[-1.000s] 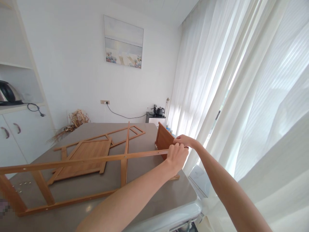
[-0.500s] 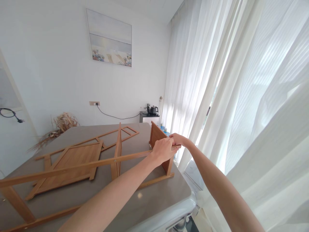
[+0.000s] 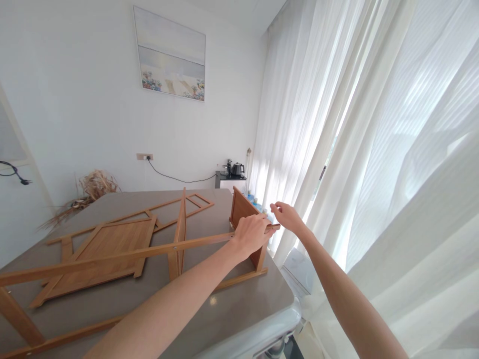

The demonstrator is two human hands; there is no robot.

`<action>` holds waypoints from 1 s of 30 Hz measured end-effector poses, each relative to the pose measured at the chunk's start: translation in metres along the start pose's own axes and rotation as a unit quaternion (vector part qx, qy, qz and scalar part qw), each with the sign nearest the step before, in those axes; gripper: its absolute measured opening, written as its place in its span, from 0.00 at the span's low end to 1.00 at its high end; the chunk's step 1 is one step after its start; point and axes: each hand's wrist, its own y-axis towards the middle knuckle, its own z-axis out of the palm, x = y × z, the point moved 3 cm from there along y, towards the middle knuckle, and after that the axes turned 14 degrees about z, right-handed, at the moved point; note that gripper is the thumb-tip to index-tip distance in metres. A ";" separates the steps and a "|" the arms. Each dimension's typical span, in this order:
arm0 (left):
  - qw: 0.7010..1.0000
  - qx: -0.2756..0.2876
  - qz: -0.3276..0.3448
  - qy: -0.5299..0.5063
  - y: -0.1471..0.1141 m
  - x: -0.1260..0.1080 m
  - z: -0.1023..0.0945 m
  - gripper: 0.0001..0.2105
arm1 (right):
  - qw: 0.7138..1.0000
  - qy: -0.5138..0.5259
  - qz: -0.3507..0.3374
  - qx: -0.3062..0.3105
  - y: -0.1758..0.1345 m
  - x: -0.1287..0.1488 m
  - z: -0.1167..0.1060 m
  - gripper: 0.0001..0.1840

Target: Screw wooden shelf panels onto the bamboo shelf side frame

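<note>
A wooden shelf frame lies on its side across the table, its long upper rail running toward the right. My left hand is wrapped over the right end of that rail, where it meets the wooden end shelf. Just above and to the right of the rail's tip is my right hand, apart from the wood. Its fingers are curled together in a pinch; whatever they hold, if anything, is too small to make out. A middle shelf board stands between the rails.
A slatted wooden panel and a ladder-like wooden frame lie on the grey table. Dried plants are at the far left. Water bottles stand beyond the table, beside white curtains. A black kettle sits behind.
My right hand has lifted away from the rail's end and my left hand, moving slightly right and up. My left hand stays on the frame. The view has shifted a little.
</note>
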 end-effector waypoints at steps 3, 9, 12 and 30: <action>1.000 0.014 -0.008 -0.012 0.002 0.000 0.000 0.17 | 0.998 0.003 -0.007 -0.068 -0.035 -0.016 -0.005 0.16; 0.999 0.028 0.016 -0.014 0.004 0.002 -0.003 0.18 | 0.993 0.066 -0.059 -0.075 -0.087 -0.026 0.005 0.16; 0.998 0.040 0.038 -0.011 0.006 0.005 -0.004 0.17 | 0.992 0.086 -0.063 -0.069 -0.090 -0.024 0.009 0.16; 0.980 0.076 0.123 -0.136 0.021 0.025 0.005 0.09 | 0.986 0.155 -0.053 -0.043 -0.080 -0.031 0.019 0.24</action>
